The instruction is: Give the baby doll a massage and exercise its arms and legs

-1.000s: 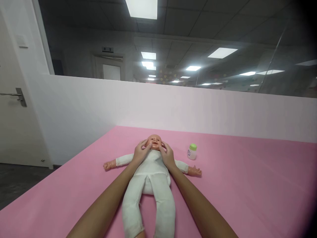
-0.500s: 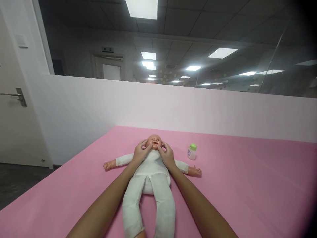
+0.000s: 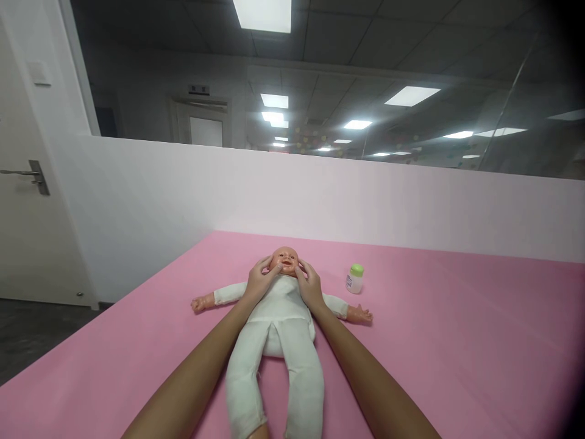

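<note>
A baby doll (image 3: 280, 326) in a white cloth suit lies on its back on the pink surface (image 3: 457, 341), arms spread, legs toward me. Its bare plastic head (image 3: 284, 261) points away from me. My left hand (image 3: 259, 281) rests against the left side of the head, fingertips on the cheek. My right hand (image 3: 309, 285) rests against the right side, fingertips on the other cheek. Both hands touch the face with fingers apart; neither grips anything.
A small white bottle with a green cap (image 3: 354, 278) stands upright on the pink surface, right of the doll's head. A white partition wall (image 3: 320, 195) runs behind the surface. A door with a lever handle (image 3: 27, 177) is at the far left.
My fingertips have shifted slightly on the doll's cheeks. The doll and the bottle stay where they were.
</note>
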`<state>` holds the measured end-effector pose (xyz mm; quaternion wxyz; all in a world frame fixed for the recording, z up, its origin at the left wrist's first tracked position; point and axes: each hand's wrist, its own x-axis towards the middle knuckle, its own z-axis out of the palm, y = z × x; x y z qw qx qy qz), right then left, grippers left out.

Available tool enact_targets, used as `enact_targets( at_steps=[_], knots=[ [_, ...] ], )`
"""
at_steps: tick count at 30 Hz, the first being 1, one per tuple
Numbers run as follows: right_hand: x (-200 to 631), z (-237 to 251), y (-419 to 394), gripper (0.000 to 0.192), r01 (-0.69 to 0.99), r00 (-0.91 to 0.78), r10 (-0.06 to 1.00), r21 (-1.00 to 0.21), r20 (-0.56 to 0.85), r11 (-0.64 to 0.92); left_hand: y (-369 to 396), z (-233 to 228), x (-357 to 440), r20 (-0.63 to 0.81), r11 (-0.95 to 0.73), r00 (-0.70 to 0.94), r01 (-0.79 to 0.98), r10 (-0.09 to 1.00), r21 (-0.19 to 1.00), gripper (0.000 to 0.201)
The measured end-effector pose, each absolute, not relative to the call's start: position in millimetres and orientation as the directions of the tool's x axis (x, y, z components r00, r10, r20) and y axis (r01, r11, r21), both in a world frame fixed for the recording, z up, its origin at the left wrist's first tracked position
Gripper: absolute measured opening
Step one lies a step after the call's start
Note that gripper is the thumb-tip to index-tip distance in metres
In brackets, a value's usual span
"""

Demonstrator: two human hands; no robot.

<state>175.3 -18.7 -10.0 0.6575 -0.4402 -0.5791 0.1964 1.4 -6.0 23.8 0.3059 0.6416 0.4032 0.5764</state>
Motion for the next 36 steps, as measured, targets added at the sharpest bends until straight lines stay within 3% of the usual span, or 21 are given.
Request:
enact_targets(
  at_steps=[9,14,19,24,29,33,36],
  knots=[
    [173.5,-7.1,-21.4,0.049,0.236,0.25,0.789,-0.826,0.561,0.512,-3.5,21.6,0.6,0.497,-0.489,0.006,0.188,0.868,0.852,0.053],
    [174.4,-7.8,-20.6,0.045,0.25,0.247,0.777,-0.813,0.579,0.526,-0.1,19.5,0.0,0.539,-0.538,0.041,0.154,0.841,0.829,0.041],
    [173.8,-7.2,-21.3,0.051,0.23,0.242,0.787,-0.822,0.567,0.522,-1.2,18.9,0.1,0.511,-0.503,0.011,0.191,0.86,0.843,0.055],
    [174.4,-7.7,-20.3,0.046,0.249,0.251,0.769,-0.807,0.588,0.536,1.0,17.7,-0.4,0.543,-0.541,0.042,0.178,0.839,0.822,0.043],
    [174.1,-6.9,-21.2,0.051,0.227,0.242,0.788,-0.823,0.566,0.521,-1.0,17.6,-0.2,0.516,-0.51,0.02,0.188,0.856,0.839,0.057],
    [174.0,-6.7,-21.3,0.046,0.229,0.242,0.78,-0.815,0.577,0.532,-1.8,18.8,0.0,0.53,-0.528,0.039,0.169,0.847,0.832,0.046],
    [173.9,-7.3,-20.8,0.047,0.222,0.241,0.783,-0.818,0.573,0.53,-2.3,19.4,0.2,0.51,-0.506,0.025,0.17,0.86,0.845,0.05]
  ],
)
